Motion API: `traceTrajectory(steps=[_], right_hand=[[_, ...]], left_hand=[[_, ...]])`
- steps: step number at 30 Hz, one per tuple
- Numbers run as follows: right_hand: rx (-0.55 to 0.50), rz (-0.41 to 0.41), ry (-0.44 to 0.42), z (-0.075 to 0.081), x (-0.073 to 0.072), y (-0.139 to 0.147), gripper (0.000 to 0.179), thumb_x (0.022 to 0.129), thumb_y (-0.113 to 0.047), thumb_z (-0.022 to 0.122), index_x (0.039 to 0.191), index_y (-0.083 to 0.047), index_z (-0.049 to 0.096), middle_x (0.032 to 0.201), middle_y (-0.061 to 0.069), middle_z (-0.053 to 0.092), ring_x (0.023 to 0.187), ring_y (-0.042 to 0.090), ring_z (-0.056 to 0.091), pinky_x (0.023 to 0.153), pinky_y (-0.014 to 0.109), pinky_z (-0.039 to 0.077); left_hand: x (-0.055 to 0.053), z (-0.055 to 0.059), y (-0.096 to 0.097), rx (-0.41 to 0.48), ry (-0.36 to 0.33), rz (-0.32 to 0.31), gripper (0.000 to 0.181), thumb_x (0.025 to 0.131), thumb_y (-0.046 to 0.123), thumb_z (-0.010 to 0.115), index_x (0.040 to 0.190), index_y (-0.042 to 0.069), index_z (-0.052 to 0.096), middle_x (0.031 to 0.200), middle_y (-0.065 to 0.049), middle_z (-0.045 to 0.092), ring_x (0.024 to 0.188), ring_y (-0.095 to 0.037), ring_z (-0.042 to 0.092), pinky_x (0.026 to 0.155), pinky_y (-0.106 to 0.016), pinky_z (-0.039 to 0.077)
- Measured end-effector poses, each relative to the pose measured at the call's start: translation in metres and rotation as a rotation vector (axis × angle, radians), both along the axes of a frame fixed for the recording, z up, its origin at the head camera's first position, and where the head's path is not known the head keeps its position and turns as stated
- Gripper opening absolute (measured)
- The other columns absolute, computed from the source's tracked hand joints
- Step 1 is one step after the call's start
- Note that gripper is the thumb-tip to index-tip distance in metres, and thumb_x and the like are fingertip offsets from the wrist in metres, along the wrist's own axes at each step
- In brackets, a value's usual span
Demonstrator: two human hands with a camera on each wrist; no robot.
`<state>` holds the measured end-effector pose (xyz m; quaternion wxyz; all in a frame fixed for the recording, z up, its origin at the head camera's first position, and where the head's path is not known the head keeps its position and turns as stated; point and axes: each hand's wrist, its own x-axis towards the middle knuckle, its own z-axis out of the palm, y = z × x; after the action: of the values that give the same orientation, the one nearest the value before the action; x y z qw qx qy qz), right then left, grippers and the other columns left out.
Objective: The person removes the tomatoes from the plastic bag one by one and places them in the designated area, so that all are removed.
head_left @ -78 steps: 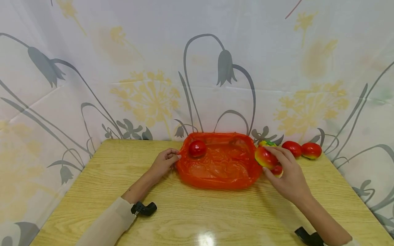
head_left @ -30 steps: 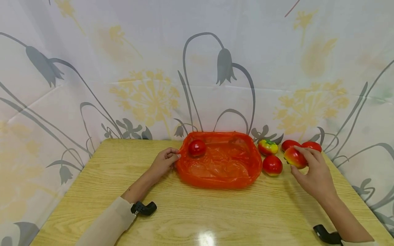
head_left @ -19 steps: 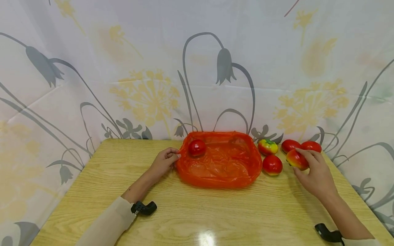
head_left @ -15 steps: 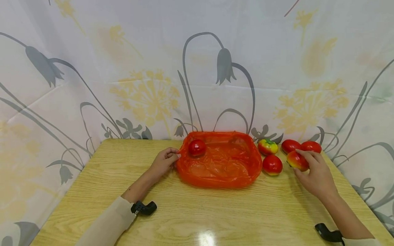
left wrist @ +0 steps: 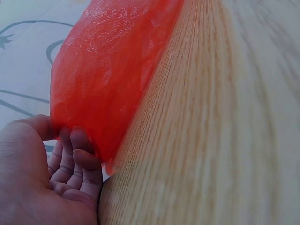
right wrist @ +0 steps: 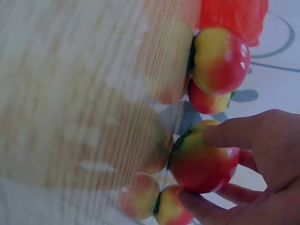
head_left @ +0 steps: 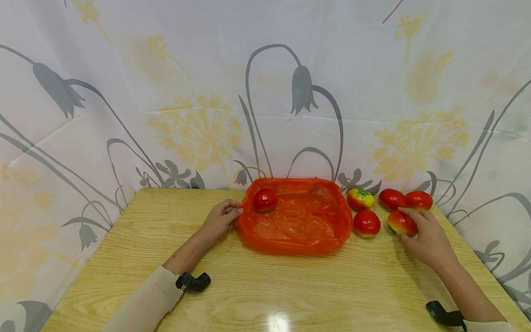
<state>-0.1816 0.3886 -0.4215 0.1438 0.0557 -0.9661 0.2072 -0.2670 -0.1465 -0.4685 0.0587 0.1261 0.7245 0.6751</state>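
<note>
My left hand (head_left: 220,219) pinches the left rim of a thin orange-red plastic bag (head_left: 290,246), which stands wide-mouthed on the table; its thumb and fingertips are right at the plastic in the left wrist view. One glossy red fruit (head_left: 265,199) lies inside the bag at the back left. To the right, my right hand (head_left: 429,237) holds a red-and-yellow fruit (right wrist: 204,161) between thumb and fingers. Its green leafy cap points down, close against the tabletop in the right wrist view. Beside it sits another red fruit (head_left: 367,223).
Behind the right hand, two red fruits (head_left: 418,200) lie side by side at the table's back edge. A yellow-red fruit (head_left: 360,198) with its green cap showing sits by the bag. A flower-printed cloth (head_left: 199,92) hangs behind the wooden table (head_left: 249,295).
My right hand has carried the fruit away from the bag's right rim, out to the right, then lowered it to the tabletop. The left hand has stayed at the bag.
</note>
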Motion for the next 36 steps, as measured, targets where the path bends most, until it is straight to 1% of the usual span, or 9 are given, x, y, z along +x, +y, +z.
traceTrajectory(steps=[8,16,19,26,31,36], right_hand=[[0.020,0.000,-0.011,-0.0016,-0.0013,0.0021,0.062,0.082,0.002,0.080,0.138,0.007,0.055,0.133,0.040,0.044,0.116,0.059,0.045,0.093,0.078,0.042],[0.025,0.016,-0.001,-0.0052,-0.0024,0.0037,0.063,0.080,0.002,0.081,0.137,0.007,0.056,0.130,0.039,0.045,0.114,0.058,0.046,0.093,0.077,0.042],[0.026,0.016,-0.001,-0.0043,-0.0017,0.0024,0.062,0.080,0.002,0.081,0.137,0.007,0.056,0.130,0.039,0.046,0.114,0.058,0.046,0.093,0.077,0.042],[0.024,0.000,-0.035,-0.0018,-0.0010,0.0005,0.063,0.082,-0.001,0.082,0.138,0.007,0.055,0.133,0.041,0.043,0.116,0.060,0.045,0.093,0.079,0.042],[0.018,-0.003,-0.018,-0.0022,-0.0017,0.0003,0.063,0.081,0.000,0.083,0.137,0.009,0.056,0.132,0.041,0.045,0.116,0.060,0.045,0.094,0.078,0.042],[0.017,-0.002,-0.012,-0.0021,-0.0025,0.0008,0.064,0.080,-0.001,0.084,0.136,0.010,0.056,0.132,0.042,0.045,0.116,0.060,0.045,0.093,0.079,0.042]], left_hand=[[-0.0009,-0.0005,0.0002,-0.010,0.000,0.015,0.023,0.106,0.009,0.061,0.121,-0.008,0.061,0.084,0.002,0.067,0.071,-0.014,0.055,0.064,-0.023,0.048],[-0.0007,-0.0010,0.0005,0.010,-0.006,0.006,0.022,0.106,0.007,0.061,0.121,-0.008,0.060,0.084,0.003,0.067,0.072,-0.013,0.055,0.064,-0.022,0.048],[-0.0012,-0.0019,0.0000,0.003,-0.006,0.010,0.022,0.106,0.007,0.061,0.121,-0.008,0.060,0.084,0.003,0.067,0.073,-0.013,0.055,0.064,-0.023,0.047],[-0.0001,-0.0004,0.0002,0.006,-0.013,0.008,0.021,0.106,0.008,0.061,0.121,-0.007,0.060,0.085,0.003,0.068,0.073,-0.013,0.055,0.064,-0.023,0.047],[0.0012,0.0014,0.0004,0.023,-0.025,-0.008,0.023,0.106,0.008,0.060,0.121,-0.009,0.059,0.087,0.002,0.068,0.073,-0.012,0.056,0.065,-0.023,0.049],[0.0005,0.0016,0.0002,0.027,-0.026,-0.003,0.022,0.106,0.007,0.060,0.121,-0.009,0.059,0.086,0.001,0.068,0.072,-0.012,0.056,0.064,-0.023,0.049]])
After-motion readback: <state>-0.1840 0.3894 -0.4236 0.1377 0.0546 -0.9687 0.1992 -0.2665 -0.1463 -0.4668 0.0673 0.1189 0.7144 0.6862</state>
